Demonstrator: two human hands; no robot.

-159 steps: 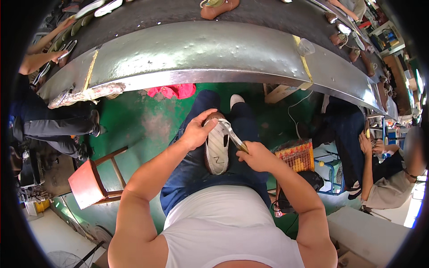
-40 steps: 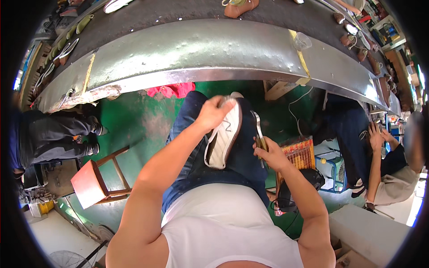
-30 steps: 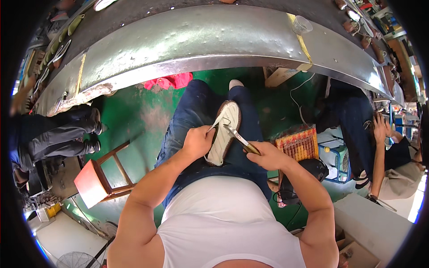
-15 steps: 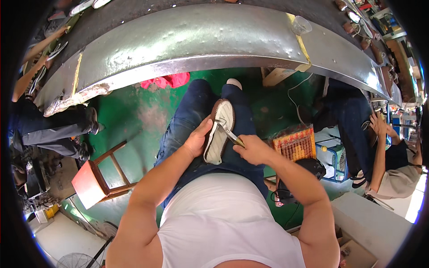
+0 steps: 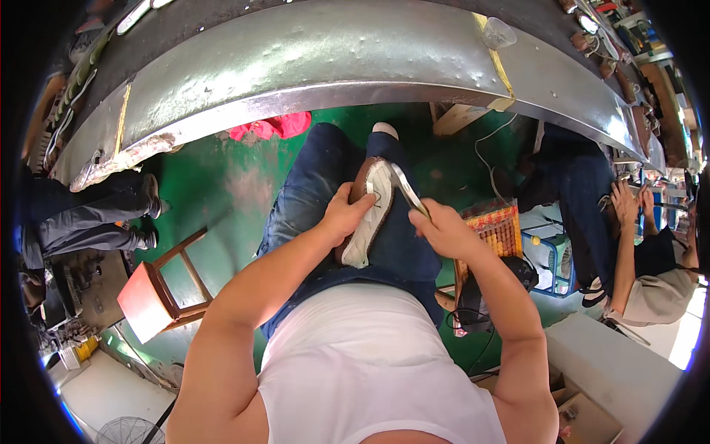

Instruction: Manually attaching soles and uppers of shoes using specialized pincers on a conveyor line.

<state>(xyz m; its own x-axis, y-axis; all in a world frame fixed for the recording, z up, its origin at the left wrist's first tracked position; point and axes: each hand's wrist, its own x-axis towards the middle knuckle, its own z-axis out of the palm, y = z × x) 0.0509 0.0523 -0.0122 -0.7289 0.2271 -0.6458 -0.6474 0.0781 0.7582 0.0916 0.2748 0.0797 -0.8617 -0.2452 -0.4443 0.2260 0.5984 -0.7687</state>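
Observation:
A shoe (image 5: 366,240) with brown sides lies sole side up on my lap, its pale underside facing me and its toe pointing away. My left hand (image 5: 349,214) is closed around its left side, with the thumb pressed on the pale underside. My right hand (image 5: 444,228) grips the short handle of a curved metal hand tool (image 5: 403,185). The tool's bright steel head is at the right edge of the shoe's toe end. Whether it touches the shoe I cannot tell, nor the exact kind of tool.
A metal-covered bench (image 5: 310,55) curves across in front, with a clear plastic cup (image 5: 499,32) on it. At left stands a red-seated stool (image 5: 148,300); at right, a beaded seat cover (image 5: 499,226). Co-workers' legs (image 5: 96,211) and hands (image 5: 625,203) show at the sides.
The tool has moved from the middle of the underside to the toe's right edge, my right hand shifting right. My left hand has slid up and right, its thumb now over the underside.

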